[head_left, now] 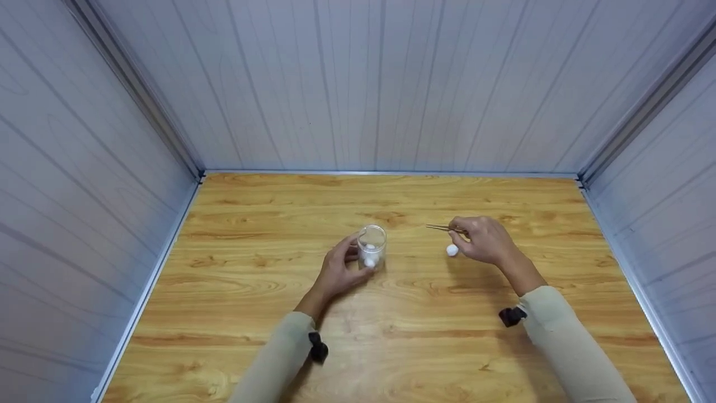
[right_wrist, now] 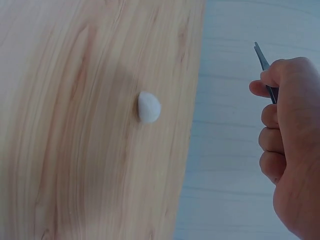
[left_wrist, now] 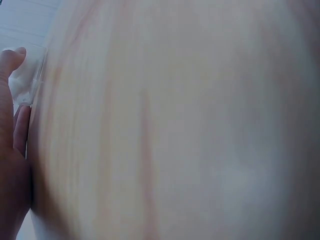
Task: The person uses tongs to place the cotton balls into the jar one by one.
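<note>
My left hand [head_left: 339,268] holds a clear glass cup [head_left: 373,238], fingers on its far left side and thumb at the front. White cotton balls [head_left: 370,261] lie inside the cup. In the left wrist view only part of the cup [left_wrist: 31,70] shows beside the thumb. My right hand [head_left: 484,240] pinches metal tweezers [head_left: 439,227] between thumb and forefinger, their tips pointing left with nothing between them. One loose white cotton ball [head_left: 452,250] rests on the table just below the tweezers; the right wrist view shows this cotton ball [right_wrist: 149,107] apart from the hand.
The wood-grain table [head_left: 251,235] is bounded by a pale panelled back wall [head_left: 347,89] and side walls [head_left: 67,168] at left and right. A black wrist device [head_left: 318,348] is strapped at the left sleeve, and another black device [head_left: 512,317] at the right sleeve.
</note>
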The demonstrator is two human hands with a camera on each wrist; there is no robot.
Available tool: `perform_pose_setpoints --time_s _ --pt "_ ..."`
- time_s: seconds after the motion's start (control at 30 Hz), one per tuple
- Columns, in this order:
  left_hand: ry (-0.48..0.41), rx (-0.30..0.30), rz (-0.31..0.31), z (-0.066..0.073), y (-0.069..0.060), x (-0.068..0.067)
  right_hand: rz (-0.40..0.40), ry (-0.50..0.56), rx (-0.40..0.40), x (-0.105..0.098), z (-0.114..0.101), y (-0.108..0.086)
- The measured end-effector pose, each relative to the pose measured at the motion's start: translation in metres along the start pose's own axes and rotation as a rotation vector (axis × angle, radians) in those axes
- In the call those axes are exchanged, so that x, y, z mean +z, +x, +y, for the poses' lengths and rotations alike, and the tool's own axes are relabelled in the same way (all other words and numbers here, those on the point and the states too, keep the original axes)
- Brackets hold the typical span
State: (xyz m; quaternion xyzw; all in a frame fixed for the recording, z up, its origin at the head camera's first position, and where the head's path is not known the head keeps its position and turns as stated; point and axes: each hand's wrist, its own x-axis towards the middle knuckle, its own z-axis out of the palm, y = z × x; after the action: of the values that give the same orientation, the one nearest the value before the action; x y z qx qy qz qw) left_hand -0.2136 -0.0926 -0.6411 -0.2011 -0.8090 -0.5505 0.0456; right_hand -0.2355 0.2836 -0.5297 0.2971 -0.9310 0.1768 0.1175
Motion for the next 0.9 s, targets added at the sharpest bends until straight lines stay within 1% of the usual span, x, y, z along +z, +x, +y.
perform_pose_setpoints --time_s 0.23,0.43,0.57,0.77,0.9 --pt "-0.006 0.006 -0.004 0.0 0.001 0.0 -0.022 -0.017 0.019 -0.002 0.01 -0.009" --pt "-0.001 0.008 -0.008 0.001 0.001 0.0 -0.015 -0.043 0.03 -0.005 0.02 -0.015" --pt "0.005 0.007 -0.009 0.001 0.001 0.0 -0.024 -0.062 0.046 -0.006 0.027 -0.019" --pt "-0.007 -0.005 -0.006 0.001 0.001 0.0 -0.044 -0.043 0.056 -0.006 0.033 -0.024" --pt "-0.015 -0.014 -0.006 0.002 0.001 0.0 -0.053 -0.049 0.06 -0.003 0.037 -0.026"
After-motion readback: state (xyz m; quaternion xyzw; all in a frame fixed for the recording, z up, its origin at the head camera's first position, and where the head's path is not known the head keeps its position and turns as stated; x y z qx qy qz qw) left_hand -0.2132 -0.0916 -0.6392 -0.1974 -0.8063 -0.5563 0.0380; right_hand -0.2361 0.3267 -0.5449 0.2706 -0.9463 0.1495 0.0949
